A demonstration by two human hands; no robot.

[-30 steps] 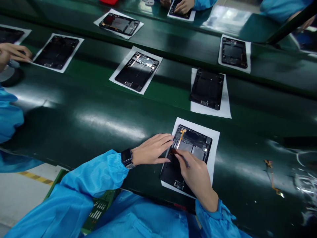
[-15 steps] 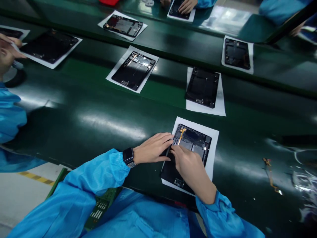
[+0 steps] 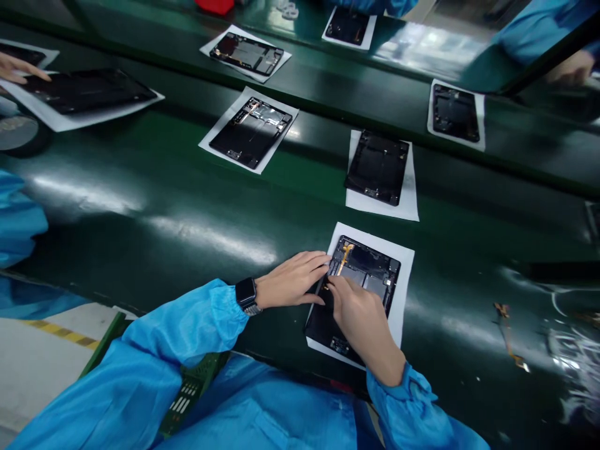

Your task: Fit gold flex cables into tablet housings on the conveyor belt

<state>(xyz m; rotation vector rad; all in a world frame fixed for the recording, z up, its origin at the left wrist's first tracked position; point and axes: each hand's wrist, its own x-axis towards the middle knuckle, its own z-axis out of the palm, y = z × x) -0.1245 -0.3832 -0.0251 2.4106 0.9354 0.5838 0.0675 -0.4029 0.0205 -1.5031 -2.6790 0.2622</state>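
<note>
1. The dark green worktop [image 3: 140, 206] fills most of my view, glossy and running left to right in long bands.
2. My left arm comes in from the lower left in a blue sleeve [image 3: 154, 350]. A green crate [image 3: 187, 387] shows beneath it at the worktop's near edge.
3. Several opened tablets lie farther out, each on its own white paper: one up the middle [image 3: 250, 132], one just beyond my hands [image 3: 377, 167] and one far right [image 3: 455, 112]. A co-worker's hand [image 3: 19, 67] rests by another at the far left.
4. The white sheet [image 3: 403, 275] lies near the worktop's near edge, right in front of me.
5. On that sheet sits the tablet frame [image 3: 370, 265], back open, its near end hidden under my right hand.
6. My right hand [image 3: 359, 319] lies over the frame's near left part. Its fingers are curled and bunched, with the tips down inside the frame close to the left edge. I cannot tell whether they pinch anything.
7. My left hand [image 3: 290, 281] lies flat with the fingers straight and side by side. The tips touch the frame's left edge, just beside my right fingertips.
8. A dark watch [image 3: 247, 294] sits on my left wrist.
9. An orange flex cable [image 3: 345, 251] lies in the frame's far left corner, just past both sets of fingertips.
10. A loose strip [image 3: 509, 334] lies on the worktop well to the right.
</note>
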